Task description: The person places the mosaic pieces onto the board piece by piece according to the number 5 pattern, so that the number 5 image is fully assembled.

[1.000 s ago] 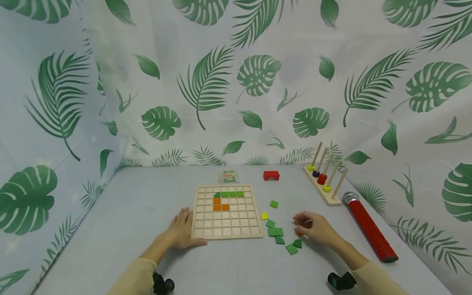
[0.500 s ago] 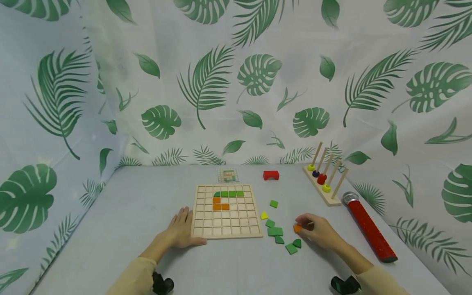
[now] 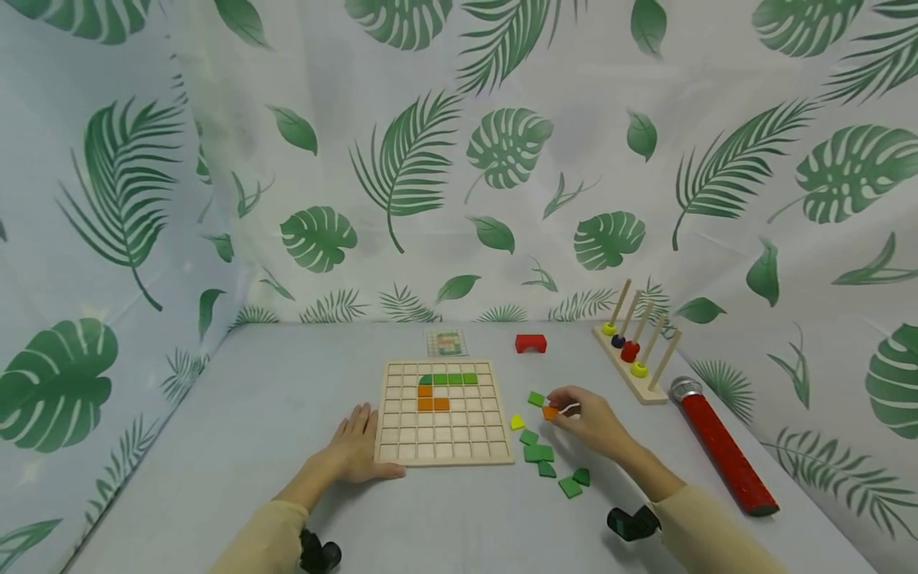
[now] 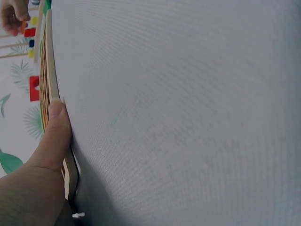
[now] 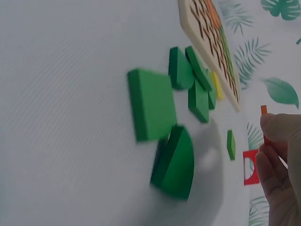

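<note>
Flat on the table lies a wooden grid board (image 3: 445, 438), with several green and orange tiles set in its upper cells. My left hand (image 3: 356, 449) rests at the board's lower left corner, fingers straight along the left side; in the left wrist view its thumb (image 4: 54, 132) touches the frame edge. Between thumb and fingers my right hand (image 3: 591, 422) pinches an orange tile (image 3: 550, 413), held right of the board. Beneath and beside that hand lie loose green tiles (image 3: 539, 453) and a yellow tile (image 3: 517, 422). A single green tile (image 3: 536, 399) is near the right fingertips.
A pattern card (image 3: 446, 343) lies behind the board, with a red arch block (image 3: 531, 344) to its right. Farther right stand a wooden peg rack (image 3: 649, 392) with coloured beads and a red microphone (image 3: 727, 454). A leaf-print curtain closes off the back.
My right hand has lifted the orange tile and carried it leftward and away from me, near the single green tile. The left hand stays at the board.
</note>
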Motion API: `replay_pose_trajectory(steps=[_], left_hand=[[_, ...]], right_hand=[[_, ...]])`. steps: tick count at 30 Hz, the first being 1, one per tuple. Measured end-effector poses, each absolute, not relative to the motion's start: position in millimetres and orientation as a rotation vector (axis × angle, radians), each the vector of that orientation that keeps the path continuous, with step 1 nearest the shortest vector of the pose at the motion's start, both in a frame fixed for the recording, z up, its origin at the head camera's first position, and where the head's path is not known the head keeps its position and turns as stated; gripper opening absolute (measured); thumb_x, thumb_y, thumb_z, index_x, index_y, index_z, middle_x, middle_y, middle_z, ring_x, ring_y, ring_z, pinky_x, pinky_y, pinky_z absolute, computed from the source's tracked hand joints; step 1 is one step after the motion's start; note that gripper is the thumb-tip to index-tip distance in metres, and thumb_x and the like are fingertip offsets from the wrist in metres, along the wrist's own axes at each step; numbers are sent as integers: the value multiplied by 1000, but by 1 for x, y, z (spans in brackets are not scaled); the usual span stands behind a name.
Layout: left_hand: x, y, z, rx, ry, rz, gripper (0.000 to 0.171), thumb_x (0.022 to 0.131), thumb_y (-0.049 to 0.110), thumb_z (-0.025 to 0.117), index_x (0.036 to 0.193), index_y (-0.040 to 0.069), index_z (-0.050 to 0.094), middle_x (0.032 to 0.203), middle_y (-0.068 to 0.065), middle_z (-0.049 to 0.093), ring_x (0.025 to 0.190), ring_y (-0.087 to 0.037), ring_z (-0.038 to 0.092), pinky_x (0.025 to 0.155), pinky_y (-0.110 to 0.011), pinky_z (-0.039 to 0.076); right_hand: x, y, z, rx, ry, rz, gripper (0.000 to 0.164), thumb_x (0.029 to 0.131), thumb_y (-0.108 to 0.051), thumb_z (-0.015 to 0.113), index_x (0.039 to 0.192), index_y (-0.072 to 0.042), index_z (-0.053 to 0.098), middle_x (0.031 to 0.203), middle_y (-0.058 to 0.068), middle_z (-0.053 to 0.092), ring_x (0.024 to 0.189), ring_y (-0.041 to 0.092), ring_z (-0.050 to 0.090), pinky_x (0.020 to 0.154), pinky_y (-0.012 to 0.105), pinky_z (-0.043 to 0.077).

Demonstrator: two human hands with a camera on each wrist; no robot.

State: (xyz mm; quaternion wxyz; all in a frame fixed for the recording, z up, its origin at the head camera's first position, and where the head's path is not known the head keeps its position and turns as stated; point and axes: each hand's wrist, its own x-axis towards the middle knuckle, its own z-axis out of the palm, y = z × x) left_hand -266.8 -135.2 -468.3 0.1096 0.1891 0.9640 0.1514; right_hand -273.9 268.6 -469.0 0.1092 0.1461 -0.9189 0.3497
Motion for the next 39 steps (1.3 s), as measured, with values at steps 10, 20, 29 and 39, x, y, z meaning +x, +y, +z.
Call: replay_pose_trajectory(steps=[10,20,29,39], left_hand=[[-268,-139,-480,526,2814,460,116,75,67,64,144,-13,16,150,-32,9,139,-44,6,111,-54,10],[-269,-137,-478,531,2801,447,115,76,67,63,145,-12,15,150,-32,9,139,-44,6,111,-54,10],[-267,-135,-469,517,2816,464,113,76,62,67,144,-13,17,150,-33,10,139,-44,9,111,-53,11],[-268,-133,-466,533,2820,443,112,77,62,66,144,-13,17,150,-32,10,139,-44,9,111,-53,12]], right_hand=[[-302,228,-471,541,-2634,1046,30,79,1,74,107,0,63,97,5,65,86,18,62,76,32,54],[-318,200,-471,647,-2647,1048,30,80,0,73,107,2,63,96,4,64,85,17,61,74,28,54],[-334,176,-466,664,-2691,1064,28,80,2,72,107,3,63,96,7,64,87,18,60,76,29,53],[-341,150,-469,666,-2733,1082,28,80,0,72,107,2,64,96,5,64,86,17,59,77,29,52]])
